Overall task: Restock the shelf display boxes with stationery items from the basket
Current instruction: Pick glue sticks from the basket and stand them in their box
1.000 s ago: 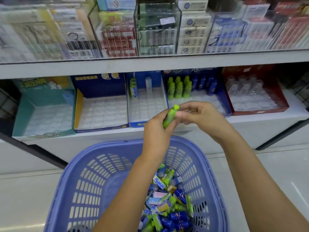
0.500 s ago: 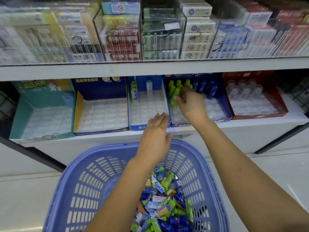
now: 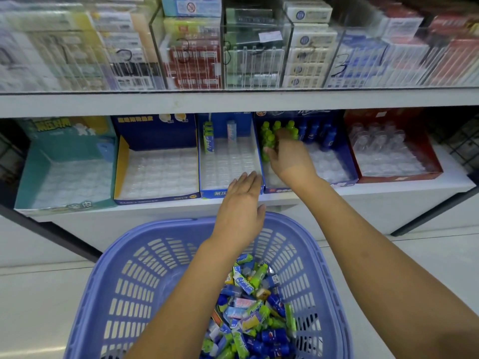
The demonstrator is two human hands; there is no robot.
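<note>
A lilac plastic basket (image 3: 181,229) sits low in front of me, with a heap of small green, blue and pastel stationery items (image 3: 248,307) in it. My right hand (image 3: 290,156) reaches into the dark blue display box (image 3: 348,164) on the lower shelf. Its thumb and fingers pinch a green bottle-shaped item (image 3: 265,152) at the front of the standing green row (image 3: 269,130). Blue bottle-shaped items (image 3: 318,133) stand beside that row. My left hand (image 3: 241,211) hovers flat above the basket's far rim, fingers straight, holding nothing.
Left of the dark blue box stand a light blue box (image 3: 228,164) with a few items at its back, a yellow-sided box (image 3: 155,172) and a teal box (image 3: 67,177). A red box (image 3: 396,156) holds clear bottles. Acrylic cases (image 3: 256,47) fill the upper shelf.
The green item passed from both hands to my right hand, which carried it up into the dark blue box. My left hand let go, opened and stays over the basket.
</note>
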